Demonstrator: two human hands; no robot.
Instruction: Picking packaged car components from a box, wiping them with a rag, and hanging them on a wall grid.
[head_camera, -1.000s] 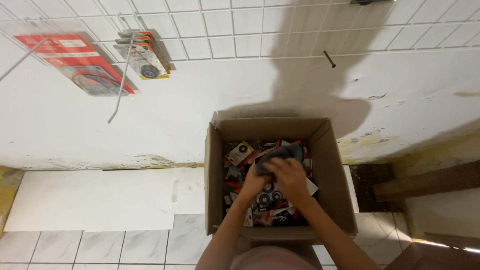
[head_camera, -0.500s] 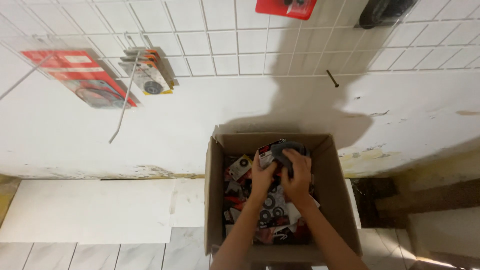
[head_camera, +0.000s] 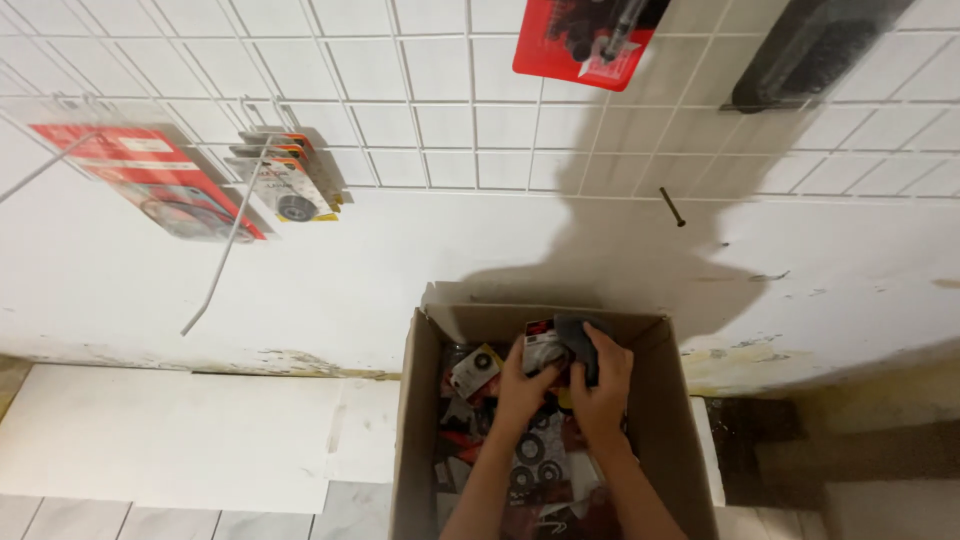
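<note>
An open cardboard box (head_camera: 418, 420) stands on the floor against the wall, full of small packaged parts, several with black rings on red and white cards. Both my hands are inside it near its far end. My left hand (head_camera: 520, 385) and my right hand (head_camera: 600, 385) together grip one packet (head_camera: 558, 340) with a red, white and dark front, lifted a little above the pile. A small carded part (head_camera: 475, 372) lies just left of my left hand.
A white wire grid (head_camera: 420, 90) covers the upper wall. On its hooks hang a red packet (head_camera: 150, 180) at the left, a stack of small carded packets (head_camera: 285, 185), a red card (head_camera: 585, 35) at the top and a dark item (head_camera: 810, 50). A nail (head_camera: 672, 206) sticks out of the wall.
My hands have moved from the middle of the box toward its far end and lifted the packet off the pile. The view has tilted up, showing more of the wire grid.
</note>
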